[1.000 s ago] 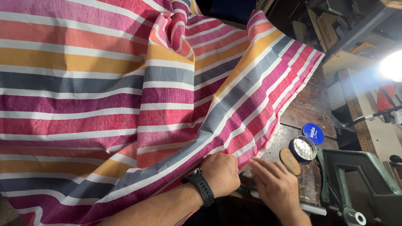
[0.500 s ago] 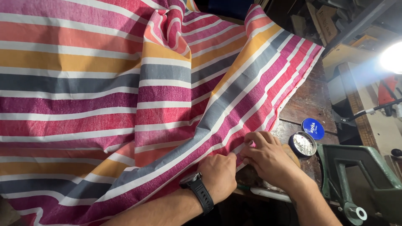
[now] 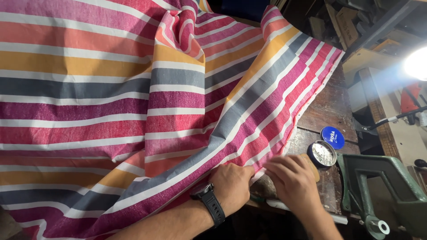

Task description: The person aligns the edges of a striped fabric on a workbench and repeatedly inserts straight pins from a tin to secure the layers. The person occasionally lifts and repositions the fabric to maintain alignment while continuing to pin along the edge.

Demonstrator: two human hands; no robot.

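Where striped cloth (image 3: pixel 133 102) ends, worn wooden workbench (image 3: pixel 327 111), dim workshop

— What colours run through the striped cloth (image 3: pixel 133 102)?
— Broad bands of magenta, red, salmon pink, mustard yellow and slate grey, each parted by thin white lines.
— And the watch (image 3: pixel 210 202) on the person's left wrist?
— Black, strap and case alike.
— The small round tin (image 3: pixel 322 154)?
— Silvery inside, with a dark rim; its lid (image 3: pixel 332 137) beside it is deep blue with white lettering.
— The press (image 3: pixel 387 191)?
— Dull green, with a pale metal knob.
— The bench (image 3: pixel 327 109)?
— Dark, worn brown wood.
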